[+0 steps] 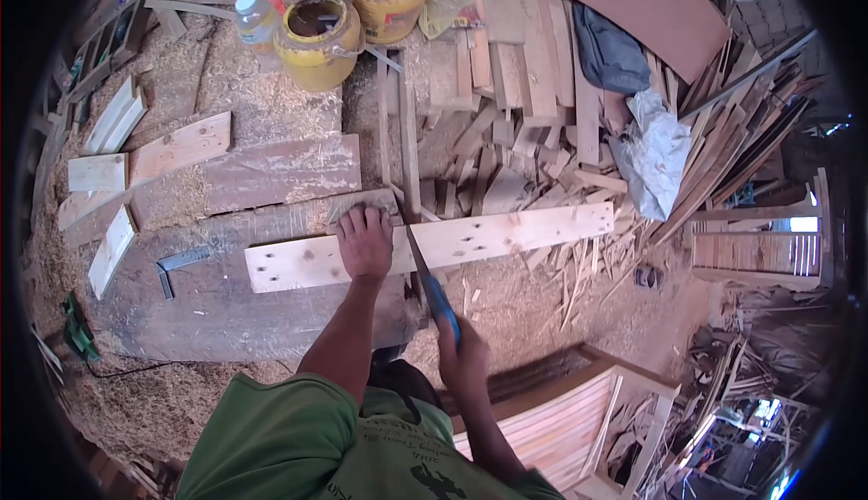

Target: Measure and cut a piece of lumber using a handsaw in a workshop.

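My left hand (364, 240) presses on a long pale plank (511, 231) with knots and dark marks, its fingers curled over the far edge. The plank lies across a worn work board (185, 306) and reaches out to the right over scrap wood. My right hand (463, 355) grips the handle of a hand saw (425, 278) with blue on it; the blade crosses the plank just right of my left hand. A metal square (165, 274) rests on the work board to the left.
Short cut boards (108, 251) lie at left, near a green tool (80, 324). Yellow buckets (316, 61) and a bottle (257, 23) stand at the back. Scrap wood, a grey bag (610, 43) and a white sack (651, 156) pile at right. A wooden frame (551, 419) is at lower right.
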### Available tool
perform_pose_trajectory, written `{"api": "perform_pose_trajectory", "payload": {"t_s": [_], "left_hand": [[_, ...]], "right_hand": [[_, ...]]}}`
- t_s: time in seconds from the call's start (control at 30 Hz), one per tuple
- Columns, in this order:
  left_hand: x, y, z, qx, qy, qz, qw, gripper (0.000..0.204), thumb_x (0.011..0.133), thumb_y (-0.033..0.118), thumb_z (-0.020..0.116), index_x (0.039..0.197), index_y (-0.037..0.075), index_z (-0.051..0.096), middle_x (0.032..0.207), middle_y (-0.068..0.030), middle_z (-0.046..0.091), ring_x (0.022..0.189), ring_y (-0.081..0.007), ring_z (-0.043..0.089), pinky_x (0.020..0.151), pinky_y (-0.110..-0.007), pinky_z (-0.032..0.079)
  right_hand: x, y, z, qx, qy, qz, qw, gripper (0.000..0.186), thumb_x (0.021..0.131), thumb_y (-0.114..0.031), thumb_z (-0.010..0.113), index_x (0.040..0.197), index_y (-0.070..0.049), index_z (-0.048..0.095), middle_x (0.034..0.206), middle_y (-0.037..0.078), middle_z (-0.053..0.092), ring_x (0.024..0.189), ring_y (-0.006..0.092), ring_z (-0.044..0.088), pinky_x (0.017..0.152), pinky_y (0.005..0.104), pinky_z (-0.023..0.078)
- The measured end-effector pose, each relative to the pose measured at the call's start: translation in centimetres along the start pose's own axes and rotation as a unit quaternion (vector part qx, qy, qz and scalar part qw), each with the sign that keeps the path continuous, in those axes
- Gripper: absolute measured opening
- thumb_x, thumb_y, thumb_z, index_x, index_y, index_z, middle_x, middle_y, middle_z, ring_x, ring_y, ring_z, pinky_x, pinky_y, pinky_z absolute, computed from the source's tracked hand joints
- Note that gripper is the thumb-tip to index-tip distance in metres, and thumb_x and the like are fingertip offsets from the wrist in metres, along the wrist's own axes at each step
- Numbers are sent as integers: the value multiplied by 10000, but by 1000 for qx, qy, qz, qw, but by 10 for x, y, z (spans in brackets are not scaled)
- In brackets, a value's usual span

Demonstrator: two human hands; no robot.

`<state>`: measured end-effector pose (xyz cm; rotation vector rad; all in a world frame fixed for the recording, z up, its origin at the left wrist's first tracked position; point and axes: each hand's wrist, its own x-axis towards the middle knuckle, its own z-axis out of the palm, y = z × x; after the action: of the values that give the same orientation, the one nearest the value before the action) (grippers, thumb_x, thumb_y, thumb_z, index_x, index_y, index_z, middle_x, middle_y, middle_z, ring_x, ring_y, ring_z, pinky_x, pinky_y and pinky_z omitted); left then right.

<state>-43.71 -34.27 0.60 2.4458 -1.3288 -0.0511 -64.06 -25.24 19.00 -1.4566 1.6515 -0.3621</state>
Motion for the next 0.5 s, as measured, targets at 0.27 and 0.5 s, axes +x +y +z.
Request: {"api": "perform_pose_trajectory", "payload": {"t_s": [0.27, 0.5], "left_hand": [[1, -2, 4, -1, 35, 18, 999, 261, 1084, 353, 633, 1128, 96, 618, 1217, -163, 615, 1180, -384, 588, 1092, -530, 452], [0, 2, -3, -2, 6, 7, 1000, 253, 1083, 350, 636, 1141, 103, 631, 1195, -158, 610, 1168, -384, 589, 1073, -536, 455]], "right_hand": [[109, -3, 69, 17, 54, -96, 994, 409, 1121, -337, 629, 1127, 52, 759, 841, 283, 742, 782, 457, 769, 669, 516, 565], [-8, 9, 3, 6, 0, -22, 1000, 407, 1100, -295, 671, 1347, 24, 721, 893, 245, 781, 817, 381, 816, 723, 464, 619]]}}
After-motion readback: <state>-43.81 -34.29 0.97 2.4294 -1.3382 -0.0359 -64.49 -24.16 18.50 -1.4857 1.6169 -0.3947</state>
